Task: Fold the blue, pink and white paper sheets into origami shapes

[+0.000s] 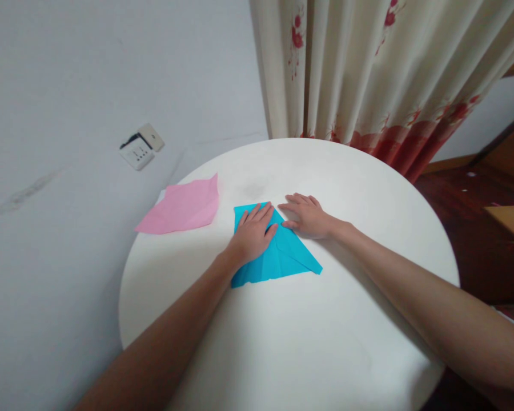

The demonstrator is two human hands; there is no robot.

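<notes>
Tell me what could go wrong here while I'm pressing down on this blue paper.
The left hand lies flat on the blue paper, but the right hand rests mostly on the round white table at its edge, so the fold could shift and crease crooked. The pink paper overhangs the table rim by the wall; a nudge might drop it.

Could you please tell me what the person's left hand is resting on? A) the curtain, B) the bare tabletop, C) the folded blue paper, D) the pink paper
C: the left hand lies flat on the folded blue paper; the pink paper lies apart, untouched.
</notes>
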